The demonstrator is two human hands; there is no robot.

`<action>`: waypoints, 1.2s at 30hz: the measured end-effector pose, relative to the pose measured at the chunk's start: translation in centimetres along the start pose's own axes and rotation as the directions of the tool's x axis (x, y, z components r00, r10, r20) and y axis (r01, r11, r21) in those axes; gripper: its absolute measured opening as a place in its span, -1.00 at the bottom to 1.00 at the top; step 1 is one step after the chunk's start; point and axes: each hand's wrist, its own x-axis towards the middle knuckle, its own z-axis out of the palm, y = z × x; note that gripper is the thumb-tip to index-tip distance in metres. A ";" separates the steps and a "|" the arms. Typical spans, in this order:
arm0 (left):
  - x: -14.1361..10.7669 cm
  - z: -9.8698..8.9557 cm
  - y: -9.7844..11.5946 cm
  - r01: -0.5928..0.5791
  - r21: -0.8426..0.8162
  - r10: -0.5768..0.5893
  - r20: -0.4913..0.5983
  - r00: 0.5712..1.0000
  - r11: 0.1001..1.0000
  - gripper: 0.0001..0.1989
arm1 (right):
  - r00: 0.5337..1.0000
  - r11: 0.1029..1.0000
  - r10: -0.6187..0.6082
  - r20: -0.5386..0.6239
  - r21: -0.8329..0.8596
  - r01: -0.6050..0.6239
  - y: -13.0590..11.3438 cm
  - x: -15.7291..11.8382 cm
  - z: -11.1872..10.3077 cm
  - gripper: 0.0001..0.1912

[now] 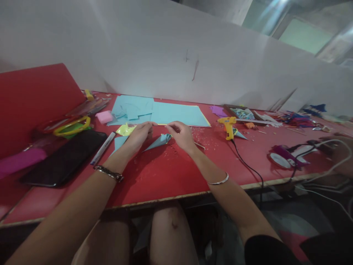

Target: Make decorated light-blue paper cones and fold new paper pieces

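Thumbs and forefingers drawn together, a person's left hand (139,137) and right hand (182,137) nearly meet over a red tabletop (157,184); whether either grips something too fine to see cannot be told. A blue paper cone (158,142) lies just below, between them, tip toward 8 o'clock. From the cone, blue sheets (179,113) spread at 12 o'clock, a yellow glue gun (228,127) stands near 3, a capped marker (103,148) lies at 9, and a pink block (104,117) sits at 10.
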 end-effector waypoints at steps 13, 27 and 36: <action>-1.3 -0.5 1.2 -0.391 0.900 -0.020 0.402 0.915 0.194 -0.53 | 0.992 0.995 0.083 -0.097 -0.055 -0.089 1.1 0.2 0.1 -0.78; -1.5 0.2 0.8 -0.370 0.913 0.008 0.374 0.927 0.172 -0.71 | 0.992 0.993 0.109 -0.058 -0.045 -0.112 1.4 0.2 0.2 -0.78; -1.7 0.2 1.3 -0.268 0.961 0.143 0.256 0.956 0.072 -0.75 | 0.989 1.000 -0.025 -0.144 0.005 0.026 0.7 0.1 0.0 -0.77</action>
